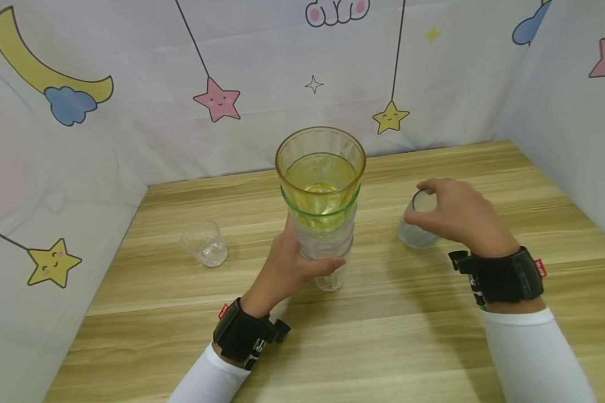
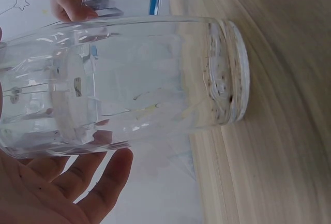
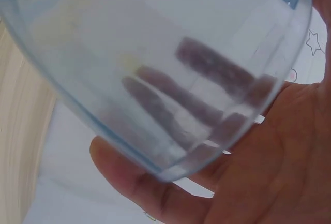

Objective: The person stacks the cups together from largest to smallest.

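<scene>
My left hand [image 1: 294, 260] grips a tall stack of nested drinking glasses [image 1: 322, 218] near the middle of the table. The top glass has an amber rim, the one below a green rim, and the lower ones are clear. The stack stands upright; whether its base [image 2: 227, 74] touches the wood I cannot tell. To the right, my right hand [image 1: 456, 215] holds a bluish clear glass [image 1: 415, 235] between thumb and fingers. This glass looks upside down, its narrow end toward the palm and its blue-edged end near the table. Fingers [image 3: 124, 172] show behind it in the right wrist view.
A small clear glass [image 1: 209, 246] sits on the left part of the wooden table [image 1: 373, 347]. White cloth walls [image 1: 262, 61] printed with stars and a moon enclose the table at the back and both sides.
</scene>
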The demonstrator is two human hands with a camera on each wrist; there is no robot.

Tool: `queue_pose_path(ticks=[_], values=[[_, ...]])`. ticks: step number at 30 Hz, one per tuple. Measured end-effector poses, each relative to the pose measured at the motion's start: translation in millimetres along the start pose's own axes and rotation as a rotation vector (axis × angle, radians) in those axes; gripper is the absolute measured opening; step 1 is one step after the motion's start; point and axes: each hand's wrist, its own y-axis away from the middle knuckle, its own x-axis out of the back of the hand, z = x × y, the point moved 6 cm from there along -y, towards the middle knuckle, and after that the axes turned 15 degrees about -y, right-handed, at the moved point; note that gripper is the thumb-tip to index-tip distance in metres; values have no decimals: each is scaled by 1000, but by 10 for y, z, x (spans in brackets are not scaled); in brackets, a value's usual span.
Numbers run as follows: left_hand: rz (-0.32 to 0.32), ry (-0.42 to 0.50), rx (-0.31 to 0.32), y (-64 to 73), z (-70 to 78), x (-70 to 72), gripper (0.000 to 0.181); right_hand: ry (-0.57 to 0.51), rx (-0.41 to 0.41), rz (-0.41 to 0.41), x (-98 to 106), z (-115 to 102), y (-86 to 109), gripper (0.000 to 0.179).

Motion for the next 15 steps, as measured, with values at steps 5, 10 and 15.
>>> queue_pose_path(ticks=[5,10,15], values=[[0,-3,7,2,2,6,84,16,28,1,-34,-30,-16,70],[-2,-2,10,3,3,8,84,17,54,22,-51,-64,-18,67],[-6,6,15,7,1,6,84,17,64,37,-46,-97,-1,65]])
